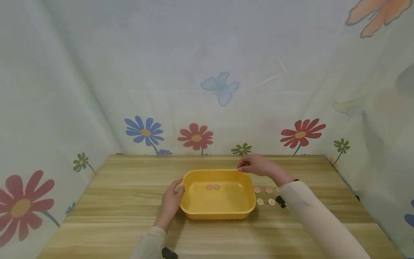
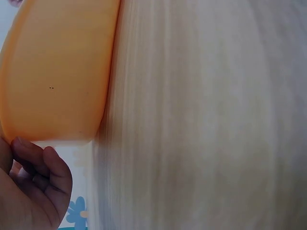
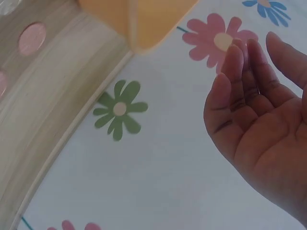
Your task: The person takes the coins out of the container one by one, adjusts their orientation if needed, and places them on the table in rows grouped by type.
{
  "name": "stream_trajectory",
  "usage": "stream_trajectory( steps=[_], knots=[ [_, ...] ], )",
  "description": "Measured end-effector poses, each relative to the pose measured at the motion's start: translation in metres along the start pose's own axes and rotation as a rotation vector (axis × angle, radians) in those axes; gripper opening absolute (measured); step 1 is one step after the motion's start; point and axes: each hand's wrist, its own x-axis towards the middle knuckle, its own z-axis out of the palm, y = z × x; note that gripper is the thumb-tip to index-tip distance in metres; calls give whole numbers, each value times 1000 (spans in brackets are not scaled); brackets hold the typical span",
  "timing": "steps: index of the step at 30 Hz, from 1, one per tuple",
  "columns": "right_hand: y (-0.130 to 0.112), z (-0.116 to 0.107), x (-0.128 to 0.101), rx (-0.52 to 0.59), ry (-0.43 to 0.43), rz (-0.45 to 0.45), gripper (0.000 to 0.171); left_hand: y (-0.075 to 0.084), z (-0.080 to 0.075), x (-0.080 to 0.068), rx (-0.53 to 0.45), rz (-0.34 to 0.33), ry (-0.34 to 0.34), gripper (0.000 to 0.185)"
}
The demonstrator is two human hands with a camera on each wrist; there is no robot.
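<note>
A yellow plastic basin [image 1: 217, 215] stands on the wooden table, with a reddish coin [image 1: 210, 187] and a golden coin [image 1: 216, 187] side by side on its floor. At the basin's left end, my left hand [image 1: 171, 201] grips the rim, thumb at the edge and fingers bent at the outer wall [image 2: 57, 91]. My right hand [image 1: 258, 165] is raised by the back right corner, fingers bent toward the thumb. In the right wrist view its fingertips [image 3: 234, 55] stand near the thumb. Whether a small thing lies between them cannot be made out.
Right of the basin lie reddish coins [image 1: 268, 190] in a row, with golden coins [image 1: 271, 201] in a row nearer me. My right sleeve [image 1: 310, 208] and its black wrist device [image 1: 281, 201] cover part of that area. A flower-printed curtain [image 1: 161, 90] surrounds the table [image 1: 129, 201].
</note>
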Motion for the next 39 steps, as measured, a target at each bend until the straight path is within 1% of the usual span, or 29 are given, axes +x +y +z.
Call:
stream_trajectory(
  steps=[3,5,9,18,28,33,39],
  knots=[
    [-7,5,13,-21,-35,-14,20,1,-1,0,-6,-3,-5,44],
    [-11,7,21,-16,-59,-10,21,0,-1,1,-11,-7,-7,44],
    [-19,13,34,14,-91,24,22,-1,-1,2,-10,-9,-11,44],
    [-24,31,55,45,-108,83,23,-2,0,1,-4,-7,-10,44],
    [-21,53,67,86,-103,176,24,-3,0,1,-11,-3,1,44],
    [-21,60,70,78,-130,238,24,-4,1,1,-12,-4,2,43],
    [-23,66,71,124,-156,280,24,-5,1,2,-10,6,9,43]
  ],
)
